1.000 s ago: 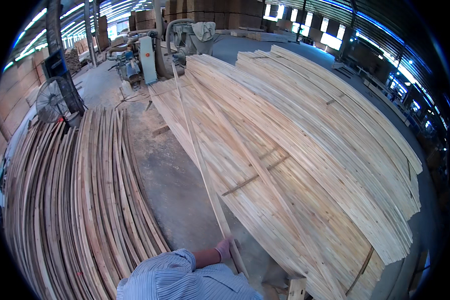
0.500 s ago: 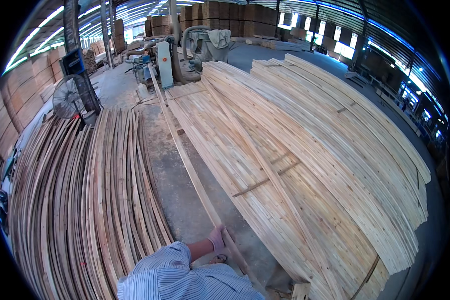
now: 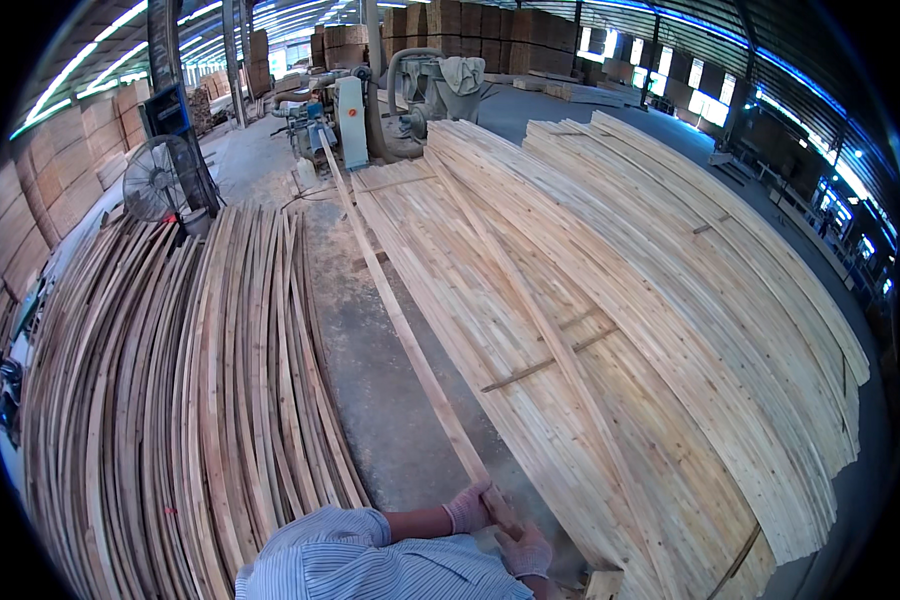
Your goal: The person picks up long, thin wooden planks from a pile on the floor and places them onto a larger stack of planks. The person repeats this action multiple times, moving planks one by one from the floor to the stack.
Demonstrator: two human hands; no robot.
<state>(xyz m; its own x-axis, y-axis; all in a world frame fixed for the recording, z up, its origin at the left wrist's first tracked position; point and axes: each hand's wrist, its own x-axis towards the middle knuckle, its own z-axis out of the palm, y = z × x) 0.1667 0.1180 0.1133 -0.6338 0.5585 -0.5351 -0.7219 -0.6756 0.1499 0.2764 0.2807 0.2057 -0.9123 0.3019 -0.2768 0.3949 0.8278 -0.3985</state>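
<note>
A long, narrow wooden strip [image 3: 410, 345] runs from the machine at the back down to my body. Near its close end my left hand [image 3: 469, 508], in a pale knit glove, has its fingers wrapped round the strip. Just behind and to the right, my gloved right hand [image 3: 526, 553] grips the very end of the same strip. The far end meets a woodworking machine [image 3: 351, 122] with a pale upright panel; the exact contact is too small to make out.
On the left lies a wide row of rough strips [image 3: 240, 360]. Broad layers of smoother, pale strips [image 3: 610, 300] cover the right side, with a few loose pieces across them. A round fan [image 3: 157, 180] stands at the back left. Stacked timber [image 3: 485, 35] fills the far back.
My right hand has come into view and now holds the strip's near end. My left hand sits lower and further right in the picture, and the whole view has shifted slightly.
</note>
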